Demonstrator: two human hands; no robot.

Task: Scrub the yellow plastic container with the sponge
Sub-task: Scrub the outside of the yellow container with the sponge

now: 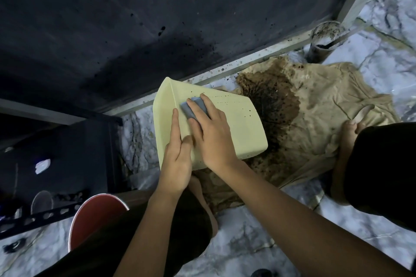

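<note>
On the marble floor (247,243), my left hand (176,159) grips the yellow plastic container (236,128); my right hand (211,135) presses the sponge (193,108). Dark specks remain, so I judge scrubbing unfinished.

You're crouched barefoot on the floor of what looks like a home, in a washing or utility corner. The marble-patterned floor (382,69) fills the right and bottom of the frame, with a stained beige cloth (315,105) spread over it at centre right. A dark wall (112,18) covers the upper left, a grimy pipe (324,40) stands at upper right, and a red bucket (94,218) sits at lower left.
</note>
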